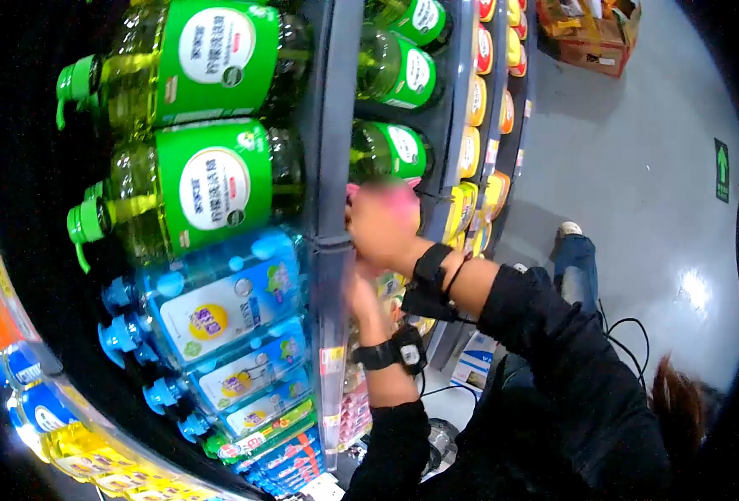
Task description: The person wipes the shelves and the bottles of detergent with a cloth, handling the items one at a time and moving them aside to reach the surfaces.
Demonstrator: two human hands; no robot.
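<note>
My right hand (pixel 379 230), blurred, is closed around a pink, cloth-like item (pixel 400 203) at the edge of a dark shelf (pixel 329 150). Motion blur hides the item's exact kind. My left hand (pixel 365 299) is at the same shelf edge, just beside the right one, and its fingers are mostly hidden. Green-labelled bottles of yellow-green liquid (pixel 215 188) stand on this shelf, their pumps toward the left of the picture. Beside them are blue pump bottles (pixel 227 305). More green-labelled bottles (pixel 403 146) show past the shelf edge, near my right hand.
Red and yellow tubs (pixel 472 100) fill neighbouring shelves. A cardboard box (pixel 591 37) sits on the grey floor (pixel 637 159), with a green arrow sign (pixel 722 169) farther right. Black cables (pixel 632 334) trail near my leg (pixel 577 267). Yellow packs (pixel 86 455) line a shelf lower left.
</note>
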